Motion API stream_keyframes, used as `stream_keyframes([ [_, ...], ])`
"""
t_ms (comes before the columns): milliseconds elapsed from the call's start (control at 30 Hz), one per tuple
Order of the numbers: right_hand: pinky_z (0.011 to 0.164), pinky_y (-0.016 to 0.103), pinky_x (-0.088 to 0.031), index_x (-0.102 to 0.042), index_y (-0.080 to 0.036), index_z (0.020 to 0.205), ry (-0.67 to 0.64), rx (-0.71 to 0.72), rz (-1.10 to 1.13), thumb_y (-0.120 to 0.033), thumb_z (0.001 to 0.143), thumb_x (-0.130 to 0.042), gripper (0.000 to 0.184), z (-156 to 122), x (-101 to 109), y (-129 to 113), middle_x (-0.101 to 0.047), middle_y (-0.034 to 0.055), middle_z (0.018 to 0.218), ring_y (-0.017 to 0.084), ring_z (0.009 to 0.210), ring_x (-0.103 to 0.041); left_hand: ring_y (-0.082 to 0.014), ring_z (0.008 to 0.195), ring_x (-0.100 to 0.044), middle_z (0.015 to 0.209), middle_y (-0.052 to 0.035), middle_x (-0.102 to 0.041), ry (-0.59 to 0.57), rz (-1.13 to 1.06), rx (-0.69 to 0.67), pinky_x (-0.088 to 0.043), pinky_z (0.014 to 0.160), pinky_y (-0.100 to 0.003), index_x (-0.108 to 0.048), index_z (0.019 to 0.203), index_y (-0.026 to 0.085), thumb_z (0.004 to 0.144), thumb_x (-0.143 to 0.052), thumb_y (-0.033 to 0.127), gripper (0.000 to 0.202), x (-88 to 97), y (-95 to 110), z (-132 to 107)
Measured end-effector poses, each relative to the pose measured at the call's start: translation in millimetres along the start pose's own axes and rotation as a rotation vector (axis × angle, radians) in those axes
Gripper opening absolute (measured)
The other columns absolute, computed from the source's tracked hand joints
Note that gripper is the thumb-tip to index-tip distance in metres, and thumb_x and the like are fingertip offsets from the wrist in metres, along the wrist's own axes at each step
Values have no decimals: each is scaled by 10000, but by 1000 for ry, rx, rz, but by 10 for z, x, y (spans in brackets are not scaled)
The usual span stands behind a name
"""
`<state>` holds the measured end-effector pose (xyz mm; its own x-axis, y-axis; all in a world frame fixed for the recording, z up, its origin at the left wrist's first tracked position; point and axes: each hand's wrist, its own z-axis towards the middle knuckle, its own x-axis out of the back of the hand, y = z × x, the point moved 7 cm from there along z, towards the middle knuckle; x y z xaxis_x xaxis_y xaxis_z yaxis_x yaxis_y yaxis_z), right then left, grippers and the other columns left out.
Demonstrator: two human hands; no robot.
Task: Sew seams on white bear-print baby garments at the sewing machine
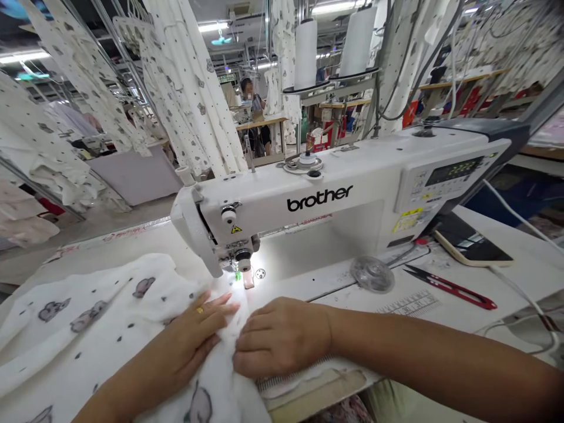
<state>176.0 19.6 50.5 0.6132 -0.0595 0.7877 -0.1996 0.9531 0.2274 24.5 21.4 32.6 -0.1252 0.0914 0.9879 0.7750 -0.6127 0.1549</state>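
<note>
A white fabric (101, 329) printed with small grey animals lies across the table, its edge running under the presser foot (248, 279) of a white Brother sewing machine (317, 200). My left hand (196, 332) lies flat on the fabric, fingers stretched toward the needle, a ring on one finger. My right hand (279, 338) sits beside it with fingers curled, pinching a fold of the same fabric just in front of the presser foot. The machine's lamp lights the needle area.
Red-handled thread snips (453, 289), a clear round bobbin case (372, 274) and a phone (473, 244) with a white cable lie on the table to the right. Two thread cones (332, 44) stand behind the machine. Printed garments hang overhead; a person sits far back.
</note>
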Motion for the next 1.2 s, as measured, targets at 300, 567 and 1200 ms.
stream_keyframes([
  [300,638,253,-425,-633,-193,900,-201,-51,140,-167,965,-518,134,-104,-187,19,-631,-35,808,118,785,-579,-243,1423,-359,1431,-25,-540,-2,-111,98,-210,1179,-555,-610,1165,284,960,-437,204,279,-130,18,8],
  [567,643,256,-437,-608,-162,893,-212,-140,125,-123,950,-511,119,-102,-177,152,-646,3,810,133,768,-591,-238,1382,-427,1385,-47,-583,60,-123,81,-228,1192,-549,-601,1176,264,936,-437,150,312,-95,-53,162],
  [1200,677,289,-419,-646,-164,833,-208,-15,116,-151,973,-498,204,-33,-93,96,-641,11,792,147,783,-553,-316,1093,-635,1253,-127,-640,436,144,137,-562,850,-416,-385,1415,204,839,-611,456,668,45,363,-128],
])
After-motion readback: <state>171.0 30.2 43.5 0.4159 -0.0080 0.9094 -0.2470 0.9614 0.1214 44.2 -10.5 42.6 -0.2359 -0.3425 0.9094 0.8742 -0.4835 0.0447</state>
